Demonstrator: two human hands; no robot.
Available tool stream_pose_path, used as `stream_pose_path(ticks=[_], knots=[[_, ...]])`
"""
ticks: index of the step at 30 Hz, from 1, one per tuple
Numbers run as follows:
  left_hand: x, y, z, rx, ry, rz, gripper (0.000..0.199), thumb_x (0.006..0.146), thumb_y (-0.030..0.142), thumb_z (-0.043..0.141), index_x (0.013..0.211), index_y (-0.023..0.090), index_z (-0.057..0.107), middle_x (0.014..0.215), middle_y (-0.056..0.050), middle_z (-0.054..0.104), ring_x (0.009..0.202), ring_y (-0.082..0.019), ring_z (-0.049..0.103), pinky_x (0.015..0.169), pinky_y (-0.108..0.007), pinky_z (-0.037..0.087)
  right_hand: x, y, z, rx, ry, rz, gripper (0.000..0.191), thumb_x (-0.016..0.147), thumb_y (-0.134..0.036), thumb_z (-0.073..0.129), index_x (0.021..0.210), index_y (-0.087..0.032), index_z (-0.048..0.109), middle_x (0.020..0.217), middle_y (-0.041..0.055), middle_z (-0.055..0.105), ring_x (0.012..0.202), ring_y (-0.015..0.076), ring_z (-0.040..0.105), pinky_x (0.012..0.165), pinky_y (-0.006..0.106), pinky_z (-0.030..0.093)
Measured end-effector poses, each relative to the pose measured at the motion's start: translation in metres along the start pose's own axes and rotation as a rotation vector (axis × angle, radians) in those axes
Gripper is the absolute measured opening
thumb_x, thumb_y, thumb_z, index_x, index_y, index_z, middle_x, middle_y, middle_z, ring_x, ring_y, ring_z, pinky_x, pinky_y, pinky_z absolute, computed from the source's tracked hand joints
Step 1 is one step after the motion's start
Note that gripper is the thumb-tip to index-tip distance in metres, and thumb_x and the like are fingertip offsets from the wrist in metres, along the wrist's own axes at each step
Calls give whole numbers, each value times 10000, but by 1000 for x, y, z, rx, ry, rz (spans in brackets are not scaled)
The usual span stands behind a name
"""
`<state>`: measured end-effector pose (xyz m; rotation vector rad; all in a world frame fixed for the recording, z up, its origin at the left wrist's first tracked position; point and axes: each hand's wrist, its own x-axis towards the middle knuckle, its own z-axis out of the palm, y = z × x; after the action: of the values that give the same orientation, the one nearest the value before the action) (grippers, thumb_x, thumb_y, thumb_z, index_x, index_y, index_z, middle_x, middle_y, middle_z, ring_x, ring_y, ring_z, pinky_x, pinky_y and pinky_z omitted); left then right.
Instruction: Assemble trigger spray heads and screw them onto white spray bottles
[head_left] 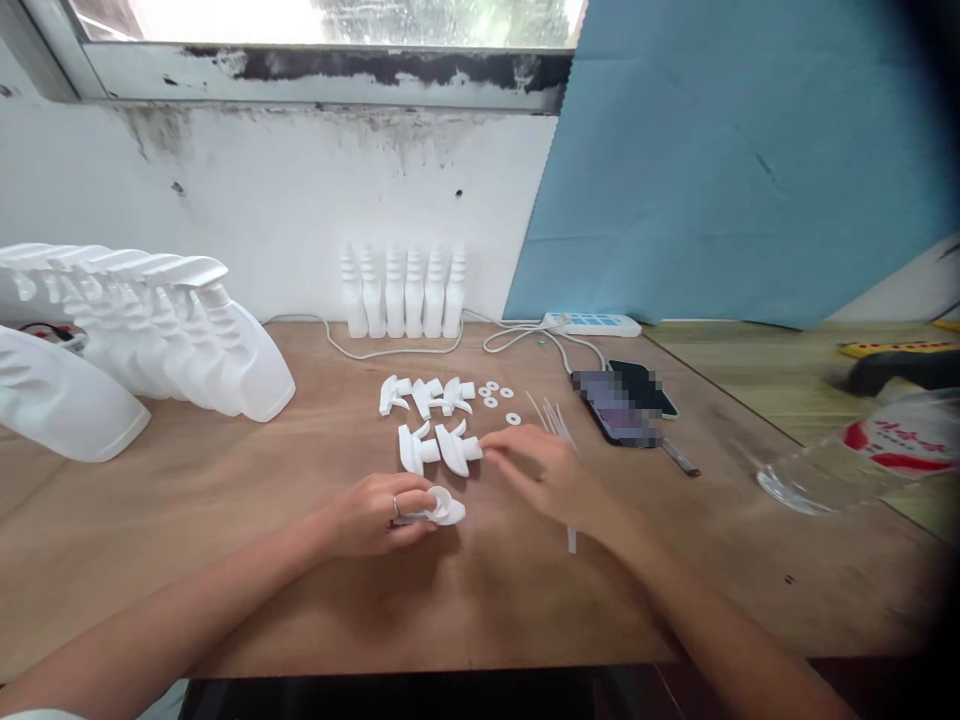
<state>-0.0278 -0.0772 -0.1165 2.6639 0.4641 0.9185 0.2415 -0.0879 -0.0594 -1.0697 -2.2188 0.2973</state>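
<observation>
My left hand (371, 515) is closed around a white spray trigger head (450, 510), its round collar facing up, just above the table. The fingertips of my right hand (555, 480) are drawn together beside the collar of another trigger head (454, 450). Whether they touch it or pinch something small cannot be made out. A second trigger head (416, 450) lies to its left, with a row of 3 more trigger heads (426, 396) behind. Several white ring washers (513, 419) lie to the right of these. Thin clear dip tubes (555, 415) lie partly hidden under my right hand.
White spray bottles stand at the left (247, 365), with one bottle (71, 400) nearer me. Several small white bottles (405, 295) line the wall. To the right are two phones (619, 410), a power strip (592, 324) with cables, and a clear plastic bottle (840, 470).
</observation>
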Motion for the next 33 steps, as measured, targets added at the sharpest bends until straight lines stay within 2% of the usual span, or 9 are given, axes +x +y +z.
stream_pose_path(ticks=[2,5,7,13,17,21,26,30,33], knots=[[-1,-1,0,6,-36,-4,178,900,237,562,1074,203,580,1059,-88,687,873,-147,668,757,-224,506,-13,18,-19,-210,11,305,140,898,-266,538,871,-211,665,822,34,705,705,182,636,650,293,460],[-1,-2,0,-9,-43,6,170,908,230,551,1074,207,583,1053,-87,682,881,-146,663,762,-223,504,-35,45,-38,-458,-145,722,210,792,-248,645,602,-188,580,637,49,653,603,200,605,529,276,357],[0,-2,1,-33,-27,17,164,903,225,560,1064,202,579,1030,-87,681,863,-145,660,751,-223,507,-47,56,-41,-471,-220,861,254,799,-239,627,565,-192,542,608,53,642,587,202,598,513,273,321],[2,-2,1,-61,-6,11,163,894,221,565,1055,196,570,1010,-92,676,852,-144,655,741,-225,506,-61,72,-33,-448,-215,905,283,813,-201,533,531,-198,531,588,60,629,574,198,591,509,277,279],[3,-2,0,-58,-30,9,134,900,231,551,1024,184,573,970,-97,678,819,-145,651,718,-222,502,-66,82,-28,-506,-166,888,196,749,-170,538,556,-191,564,622,73,640,552,189,571,511,277,279],[4,-2,0,-33,-40,14,131,904,246,547,1010,177,582,964,-101,682,806,-154,646,711,-233,498,-56,78,-26,-543,-199,934,208,698,-222,563,492,-194,551,593,82,613,549,195,554,501,279,273],[4,-1,-1,-37,-40,22,128,909,238,537,1010,172,579,957,-96,679,789,-149,637,693,-234,490,-45,75,-30,-459,-248,1042,240,678,-246,581,452,-200,514,481,32,536,492,172,520,481,278,264],[3,-1,0,-38,-50,7,126,904,235,548,1013,177,572,964,-92,672,795,-148,631,690,-230,476,-51,78,-38,-355,-134,1033,187,668,-252,600,503,-193,534,497,9,543,522,175,538,500,271,302],[2,-2,1,-53,-46,-16,133,893,238,570,1016,189,556,989,-82,670,803,-142,627,696,-226,470,-45,63,-44,-159,159,914,123,698,-266,576,600,-194,555,591,20,595,588,179,564,549,276,379]])
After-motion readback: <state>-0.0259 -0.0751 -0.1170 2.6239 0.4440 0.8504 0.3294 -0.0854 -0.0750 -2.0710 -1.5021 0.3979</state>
